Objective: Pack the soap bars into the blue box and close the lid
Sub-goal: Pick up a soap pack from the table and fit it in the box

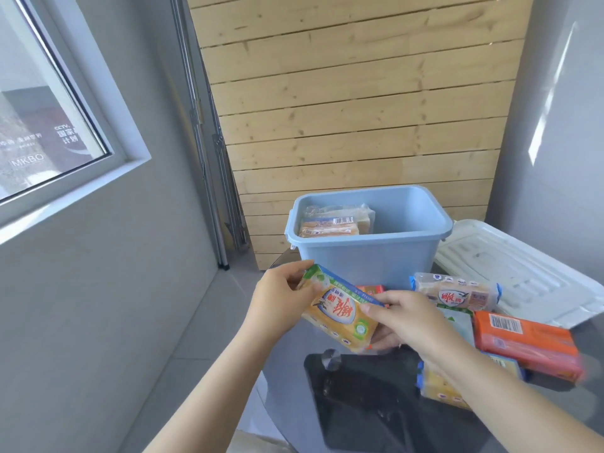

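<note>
The blue box [366,259] stands open at the far side of the table, with wrapped soap bars [330,223] lying inside on its left. Its white lid [519,273] lies to the right of it. A yellow soap pack [340,312] with a blue-green edge hangs just in front of the box. My left hand [281,299] pinches its far left end and my right hand [408,318] grips its near right end. More packs lie on the table to the right: a pale wrapped one [457,292], an orange one [523,341] and a yellow one [441,387] partly under my right forearm.
The round glass table [294,387] has a dark reflection at its middle. A wooden slat wall rises behind the box. A grey wall with a window lies to the left, and the tiled floor drops below the table's left edge.
</note>
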Available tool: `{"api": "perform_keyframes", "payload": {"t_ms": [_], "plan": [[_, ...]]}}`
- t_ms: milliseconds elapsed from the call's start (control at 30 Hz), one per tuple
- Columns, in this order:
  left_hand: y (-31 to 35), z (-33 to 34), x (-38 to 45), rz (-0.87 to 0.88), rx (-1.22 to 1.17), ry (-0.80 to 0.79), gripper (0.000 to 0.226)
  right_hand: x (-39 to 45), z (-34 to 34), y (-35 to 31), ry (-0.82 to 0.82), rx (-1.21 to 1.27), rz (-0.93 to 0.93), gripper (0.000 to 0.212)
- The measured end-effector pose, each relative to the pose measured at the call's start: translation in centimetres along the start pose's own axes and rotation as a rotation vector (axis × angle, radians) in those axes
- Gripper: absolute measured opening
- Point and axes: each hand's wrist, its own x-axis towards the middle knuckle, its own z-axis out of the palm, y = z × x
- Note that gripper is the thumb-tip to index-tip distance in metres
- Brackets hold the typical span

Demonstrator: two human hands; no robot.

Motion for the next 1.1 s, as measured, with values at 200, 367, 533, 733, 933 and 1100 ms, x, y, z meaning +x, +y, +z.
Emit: {"api": "perform_keyframes", "payload": {"t_ms": [200, 367, 533, 733, 933, 1100], "plan": [[4.0, 1.3, 2.6, 0.11, -0.125, 0.045, 0.043, 1.6, -4.4, -4.6, 0.094, -0.164, -0.122, 0.015], [6.4, 2.1, 6.0, 0.171, -0.188, 0.088, 0.039, 4.1, -6.8, -7.9, 0.184, -0.205, -0.226, 0.024], [7.8, 1.4, 11.5, 0.139, -0.188, 0.143, 0.037, 9.6, -7.1, -11.2, 0.249, -0.137, -0.232, 0.037], [5.7, 2.0, 17.3, 0.065, 0.033, 0.169, 0.032, 17.2, -4.0, -11.3, 0.268, -0.278, -0.246, 0.041], [2.0, 3.0, 19.8, 0.055, 0.49, 0.214, 0.039, 20.2, -2.4, -9.0, 0.215, -0.365, -0.242, 0.042], [1.4, 2.9, 21.1, 0.004, 0.636, 0.11, 0.041, 20.7, -2.4, -8.1, 0.211, -0.373, -0.259, 0.037]]}}
